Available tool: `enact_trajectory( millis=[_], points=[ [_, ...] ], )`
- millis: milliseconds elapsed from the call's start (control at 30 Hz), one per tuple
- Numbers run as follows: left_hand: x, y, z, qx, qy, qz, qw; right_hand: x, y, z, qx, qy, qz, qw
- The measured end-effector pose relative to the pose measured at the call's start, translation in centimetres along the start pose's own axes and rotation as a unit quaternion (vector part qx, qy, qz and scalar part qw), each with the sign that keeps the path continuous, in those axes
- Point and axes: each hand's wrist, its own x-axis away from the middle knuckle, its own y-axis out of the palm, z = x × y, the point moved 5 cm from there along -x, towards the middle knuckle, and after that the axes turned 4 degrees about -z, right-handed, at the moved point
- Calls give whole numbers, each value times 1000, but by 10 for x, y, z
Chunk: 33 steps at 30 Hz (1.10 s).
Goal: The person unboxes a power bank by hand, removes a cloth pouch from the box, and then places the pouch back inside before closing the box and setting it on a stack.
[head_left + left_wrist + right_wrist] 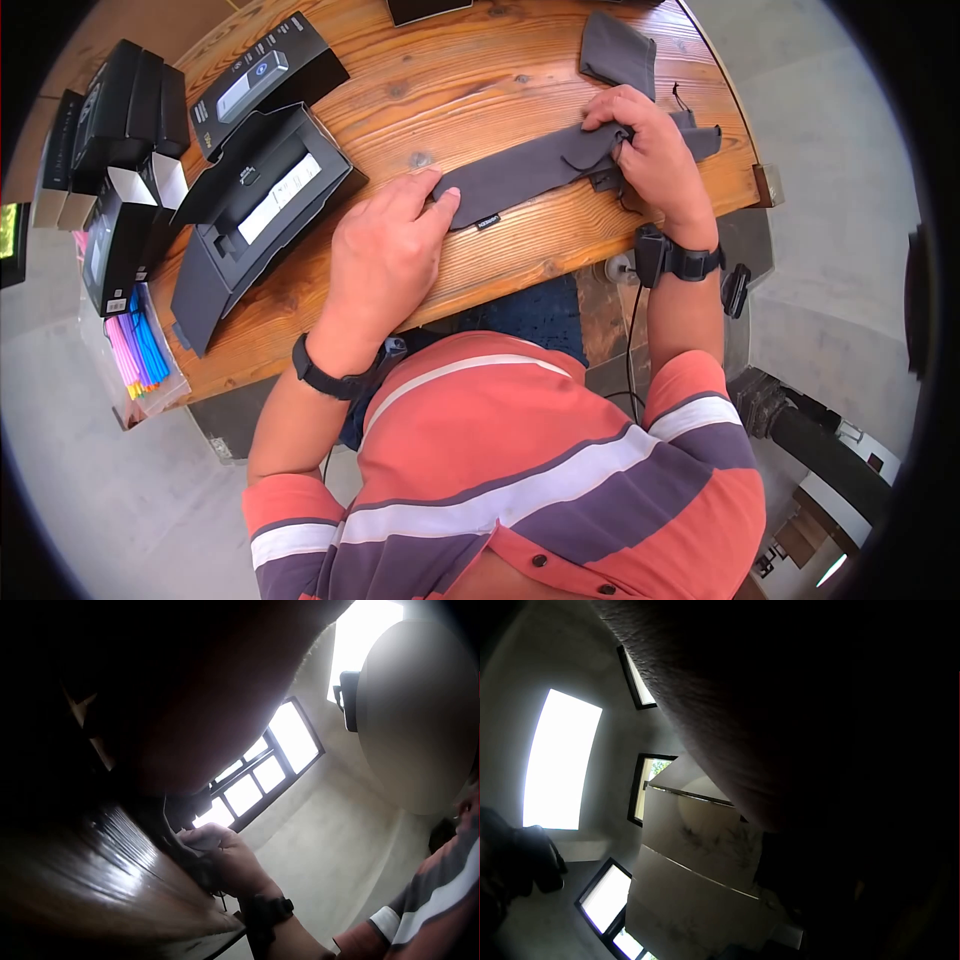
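Wooden tabletop (455, 90) is carrying dark fabric pouch (515, 178) at 12 o'clock. Left hand (385, 245) is pressing one end, fingers relaxed; right hand (655, 155), at 1 o'clock, is pinching fabric. I'm judging light, even tension best against creases.

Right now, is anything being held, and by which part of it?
A dark grey cloth pouch: the left hand holds its left end, the right hand pinches it by the folded flap farther right.

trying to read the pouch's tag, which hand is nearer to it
Left. The left hand is on the pouch end just beside the tag; the right hand grips it farther off.
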Motion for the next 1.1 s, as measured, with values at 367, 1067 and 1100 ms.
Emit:
enact_trajectory(
  millis=[367, 1067, 1100],
  points=[
    [-20, 4, -3, 57, -35, -39, 997, 2, -14, 11, -42, 2, 49, 998],
    [-49, 13, 8, 194, -162, -206, 945, 36, -20, -21, -130, -29, 241, 961],
    [-49, 14, 8, 220, -185, -229, 930, 38, -19, -21, -154, -23, 248, 956]
  ],
)
